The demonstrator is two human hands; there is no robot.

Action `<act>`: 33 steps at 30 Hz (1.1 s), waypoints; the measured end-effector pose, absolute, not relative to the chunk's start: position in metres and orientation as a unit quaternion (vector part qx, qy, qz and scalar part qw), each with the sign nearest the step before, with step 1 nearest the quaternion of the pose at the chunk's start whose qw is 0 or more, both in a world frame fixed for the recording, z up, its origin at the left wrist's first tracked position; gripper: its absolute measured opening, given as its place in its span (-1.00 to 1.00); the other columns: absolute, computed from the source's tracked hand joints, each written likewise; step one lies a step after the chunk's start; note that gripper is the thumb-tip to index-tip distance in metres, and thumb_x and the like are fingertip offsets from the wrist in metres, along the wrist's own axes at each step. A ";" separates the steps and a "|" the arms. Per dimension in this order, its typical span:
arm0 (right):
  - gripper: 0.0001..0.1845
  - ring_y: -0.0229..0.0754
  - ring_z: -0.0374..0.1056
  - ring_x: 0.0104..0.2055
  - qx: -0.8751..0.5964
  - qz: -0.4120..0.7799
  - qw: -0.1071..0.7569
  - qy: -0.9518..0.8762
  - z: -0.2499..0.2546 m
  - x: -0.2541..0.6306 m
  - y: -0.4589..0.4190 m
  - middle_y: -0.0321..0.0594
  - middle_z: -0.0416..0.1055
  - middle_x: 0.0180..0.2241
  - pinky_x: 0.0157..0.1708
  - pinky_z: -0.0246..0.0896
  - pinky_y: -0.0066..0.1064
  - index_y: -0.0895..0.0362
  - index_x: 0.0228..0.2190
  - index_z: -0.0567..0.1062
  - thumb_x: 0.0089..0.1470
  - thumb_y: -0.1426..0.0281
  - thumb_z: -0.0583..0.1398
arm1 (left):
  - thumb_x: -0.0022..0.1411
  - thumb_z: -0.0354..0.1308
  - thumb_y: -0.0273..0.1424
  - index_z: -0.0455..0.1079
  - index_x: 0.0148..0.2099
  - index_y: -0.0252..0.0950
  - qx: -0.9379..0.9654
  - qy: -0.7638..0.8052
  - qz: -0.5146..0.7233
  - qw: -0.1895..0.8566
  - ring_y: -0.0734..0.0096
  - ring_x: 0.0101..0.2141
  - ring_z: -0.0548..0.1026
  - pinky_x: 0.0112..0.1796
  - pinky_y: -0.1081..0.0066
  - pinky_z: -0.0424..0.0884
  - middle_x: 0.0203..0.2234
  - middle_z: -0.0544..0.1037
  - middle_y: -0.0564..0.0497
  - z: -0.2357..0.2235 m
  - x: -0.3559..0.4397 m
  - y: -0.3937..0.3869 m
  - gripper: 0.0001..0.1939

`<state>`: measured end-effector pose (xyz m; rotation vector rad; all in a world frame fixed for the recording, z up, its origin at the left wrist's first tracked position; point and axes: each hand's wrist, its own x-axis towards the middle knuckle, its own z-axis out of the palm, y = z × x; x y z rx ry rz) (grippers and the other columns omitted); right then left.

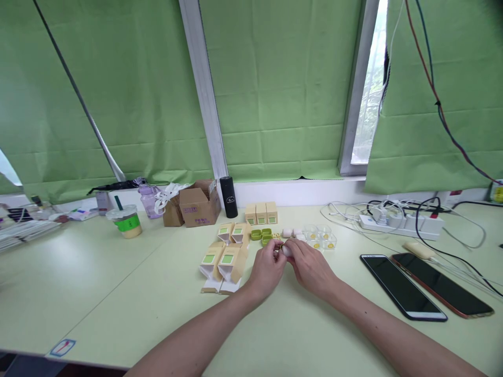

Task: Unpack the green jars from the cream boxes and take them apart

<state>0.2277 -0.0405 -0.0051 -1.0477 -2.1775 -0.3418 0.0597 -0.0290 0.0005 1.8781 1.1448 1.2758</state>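
Note:
My left hand and my right hand meet above the table with fingertips closed. Between them is a small white rounded piece, pinched by both hands; the fingers cover much of it. Just behind my hands sit several olive-green square cups and tiny yellowish bits. Small pale pink cylinders stand behind my right hand. To their right are several clear cups with yellow discs inside. Left of my hands, open cream cartons with green labels lie in rows.
Closed cream boxes stand at the back, near a black cylinder bottle and a brown cardboard box. A drink cup is at left. Two phones, a power strip and loose cables occupy the right.

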 end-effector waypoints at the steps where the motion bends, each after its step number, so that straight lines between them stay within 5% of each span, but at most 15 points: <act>1: -0.60 0.09 0.47 -0.04 -0.404 -0.130 0.342 -0.839 -0.005 0.228 -0.040 0.07 0.49 0.00 -0.19 0.46 -0.13 0.14 0.08 0.31 0.24 0.60 0.03 | 0.29 0.14 -0.43 0.47 -0.07 -0.23 0.704 0.431 0.480 0.296 0.34 -0.37 0.59 -0.28 0.36 0.52 -0.33 0.64 -0.02 0.000 0.060 -0.029 -0.82; 21: -0.77 0.06 0.46 -0.12 -0.420 -0.111 0.362 -0.825 -0.004 0.224 -0.039 0.00 0.50 -0.13 -0.28 0.39 -0.20 0.11 -0.01 0.32 0.32 0.49 0.03 | 0.31 0.07 -0.46 0.44 -0.10 -0.23 0.699 0.456 0.467 0.293 0.38 -0.45 0.56 -0.39 0.41 0.46 -0.39 0.61 0.01 0.007 0.060 -0.030 -0.83; 28: -0.79 -0.04 0.46 -0.17 -0.399 0.040 0.434 -0.806 -0.004 0.234 -0.040 -0.06 0.45 -0.07 -0.23 0.46 -0.17 0.07 0.02 0.34 0.36 0.37 0.08 | 0.30 0.16 -0.39 0.48 -0.02 -0.21 0.769 0.384 0.468 0.206 0.22 -0.12 0.54 -0.02 0.20 0.46 -0.08 0.59 -0.09 0.014 0.048 -0.032 -0.79; 33: -0.79 -0.11 0.45 -0.17 -0.376 0.152 0.492 -0.770 -0.001 0.239 -0.039 -0.07 0.36 -0.01 -0.22 0.53 -0.20 0.04 -0.02 0.42 0.32 0.34 0.15 | 0.17 0.29 -0.49 0.45 0.15 -0.15 0.780 0.358 0.460 0.226 0.07 0.13 0.40 0.16 0.06 0.32 0.06 0.51 -0.12 0.010 0.046 -0.032 -0.52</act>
